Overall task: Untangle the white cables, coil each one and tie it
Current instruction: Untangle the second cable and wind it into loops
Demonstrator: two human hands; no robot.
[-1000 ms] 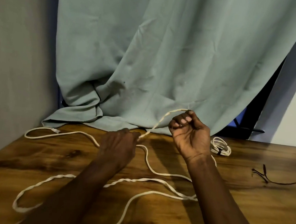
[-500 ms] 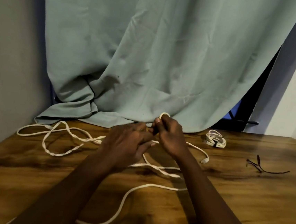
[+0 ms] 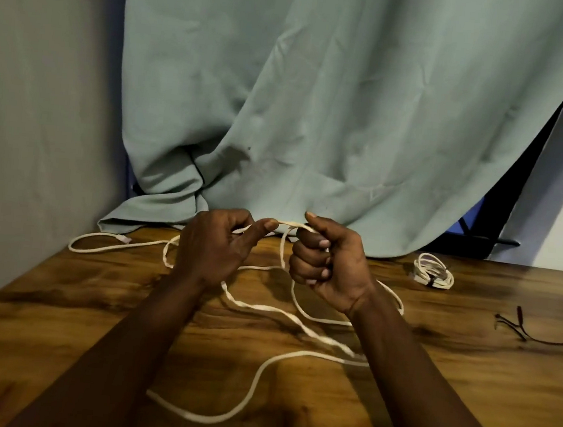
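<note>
Left hand [image 3: 214, 251] and right hand [image 3: 330, 262] each pinch the twisted white cables [image 3: 289, 223] stretched between them. The slack sprawls over the bench [image 3: 463, 385] beneath. Right of the right hand lies one coiled cable [image 3: 434, 271], already tied, with spare ties [image 3: 516, 327] beyond. Judged stage: untangling unfinished.

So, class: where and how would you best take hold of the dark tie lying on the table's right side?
Probably pinch the dark tie by its long single tail, coming down from above on the right. It lies flat on the table, and that tail runs clear of the bunched ends.
</note>
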